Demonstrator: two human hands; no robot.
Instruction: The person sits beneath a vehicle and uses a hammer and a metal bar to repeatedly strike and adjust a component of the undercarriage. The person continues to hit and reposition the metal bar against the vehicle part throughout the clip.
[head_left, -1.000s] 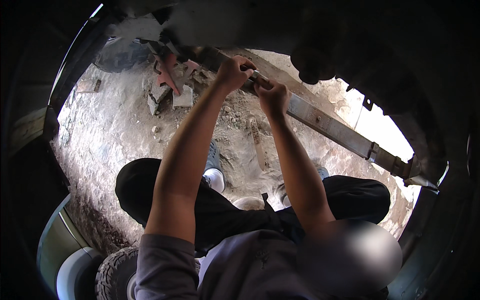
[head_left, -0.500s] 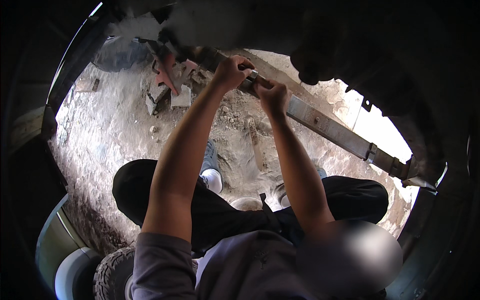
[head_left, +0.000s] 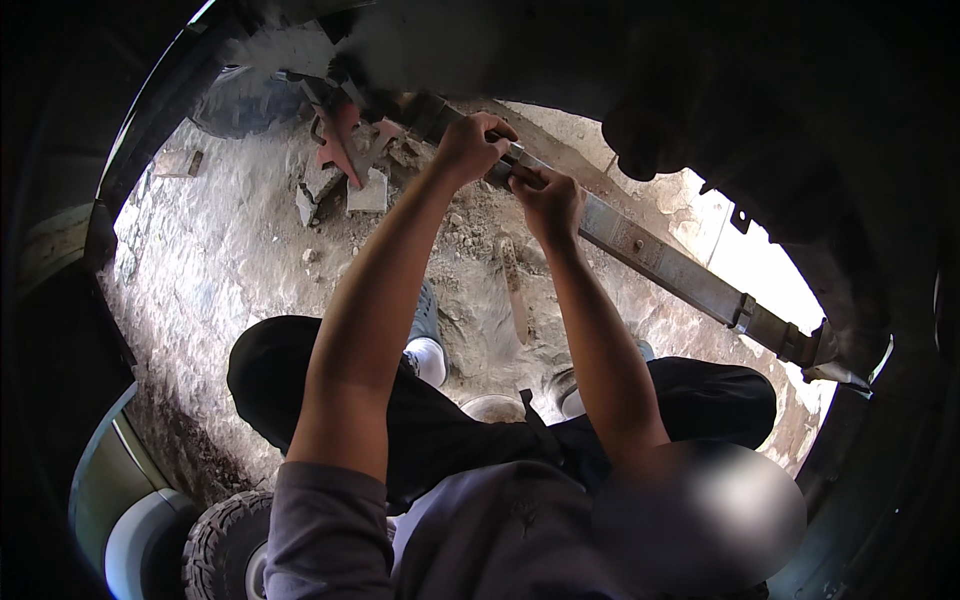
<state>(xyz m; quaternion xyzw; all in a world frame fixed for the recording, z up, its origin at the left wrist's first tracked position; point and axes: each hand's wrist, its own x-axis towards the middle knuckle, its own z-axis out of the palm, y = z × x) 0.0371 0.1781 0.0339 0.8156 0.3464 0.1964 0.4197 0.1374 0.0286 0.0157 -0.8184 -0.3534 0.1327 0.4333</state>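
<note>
A long, stacked metal leaf spring (head_left: 650, 250) slopes down to the right across the view. At its middle, my left hand (head_left: 474, 150) is closed, thumb and fingers pinching at a shiny metal clip (head_left: 514, 154) around the bar. Just right of it, my right hand (head_left: 552, 205) is closed too, with fingers curled against the near side of the spring. What lies inside the right fingers is hidden. Another clip (head_left: 742, 310) wraps the spring farther right.
Dark vehicle underbody hangs overhead and along the right. A red metal stand (head_left: 340, 140) and concrete chunks (head_left: 368, 193) are at the far left. A flat strip (head_left: 514, 290) lies on the dirt floor (head_left: 230, 260) between my legs. A tyre (head_left: 220, 540) is at lower left.
The view has shifted slightly. Both hands stay at the same part of the leaf spring, with a small movement of the fingers and the right wrist.
</note>
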